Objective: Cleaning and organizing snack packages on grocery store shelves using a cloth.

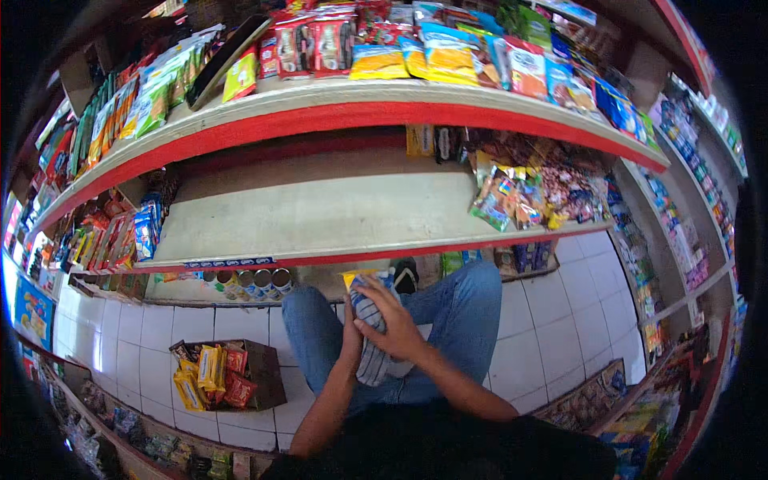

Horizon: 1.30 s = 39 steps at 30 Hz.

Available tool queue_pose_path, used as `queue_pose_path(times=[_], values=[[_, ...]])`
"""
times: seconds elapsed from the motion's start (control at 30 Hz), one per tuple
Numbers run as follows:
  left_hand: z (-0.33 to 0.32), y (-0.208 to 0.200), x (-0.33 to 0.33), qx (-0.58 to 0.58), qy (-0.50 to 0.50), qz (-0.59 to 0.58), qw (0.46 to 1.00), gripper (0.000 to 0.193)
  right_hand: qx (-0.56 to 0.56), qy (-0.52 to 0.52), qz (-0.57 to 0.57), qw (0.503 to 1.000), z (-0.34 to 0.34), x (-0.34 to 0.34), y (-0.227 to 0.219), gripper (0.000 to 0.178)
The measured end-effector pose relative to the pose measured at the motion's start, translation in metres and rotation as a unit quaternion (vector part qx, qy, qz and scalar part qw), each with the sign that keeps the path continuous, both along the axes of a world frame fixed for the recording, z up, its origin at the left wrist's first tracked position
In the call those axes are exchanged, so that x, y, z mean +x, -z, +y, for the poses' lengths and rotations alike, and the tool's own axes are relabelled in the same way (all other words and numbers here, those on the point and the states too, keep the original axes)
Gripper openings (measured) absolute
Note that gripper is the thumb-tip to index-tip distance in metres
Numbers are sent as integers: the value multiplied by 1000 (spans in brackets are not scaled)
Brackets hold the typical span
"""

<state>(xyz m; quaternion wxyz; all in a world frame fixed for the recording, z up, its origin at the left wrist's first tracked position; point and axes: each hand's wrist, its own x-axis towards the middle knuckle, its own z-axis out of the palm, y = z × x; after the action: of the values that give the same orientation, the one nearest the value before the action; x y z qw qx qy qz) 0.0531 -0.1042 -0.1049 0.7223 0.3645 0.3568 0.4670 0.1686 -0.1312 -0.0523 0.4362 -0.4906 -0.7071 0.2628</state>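
Observation:
Between my knees, my right hand (390,318) presses a grey-and-white striped cloth (373,366) with its fingers curved over it. My left hand (350,340) is closed along the left side of the same bundle, its fingers partly hidden. A yellow packet (350,278) sticks out above the hands; the cloth and my fingers cover most of it. The loose end of the cloth hangs down toward my lap.
An open cardboard box (268,376) of yellow and red packets stands on the tiled floor (144,328) to my left. Ahead is a shelf board (320,204) with snack bags (516,196) at its right. Tins (262,282) stand beneath. A red-edged shelf (344,116) holds more packets above.

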Motion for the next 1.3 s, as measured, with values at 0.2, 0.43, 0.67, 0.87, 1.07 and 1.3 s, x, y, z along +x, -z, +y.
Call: queue_pose_path(times=[0.2,0.43,0.67,0.87,1.07,1.3], values=[[-25,-35,28,25,42,-25,998,66,51,63,-16,997,-32,23,-16,58],[-43,-20,30,12,58,-101,993,66,99,73,-16,992,-65,21,-31,56],[-68,-36,20,4,38,-115,993,69,86,45,-46,994,-80,15,-30,59],[-75,-52,17,46,24,-60,997,67,92,82,-64,990,-72,18,-22,61],[-70,-37,23,63,68,-107,990,68,114,85,-71,987,-83,13,-16,62],[-53,-26,37,-22,43,-91,995,69,134,35,-86,987,-37,47,7,56]])
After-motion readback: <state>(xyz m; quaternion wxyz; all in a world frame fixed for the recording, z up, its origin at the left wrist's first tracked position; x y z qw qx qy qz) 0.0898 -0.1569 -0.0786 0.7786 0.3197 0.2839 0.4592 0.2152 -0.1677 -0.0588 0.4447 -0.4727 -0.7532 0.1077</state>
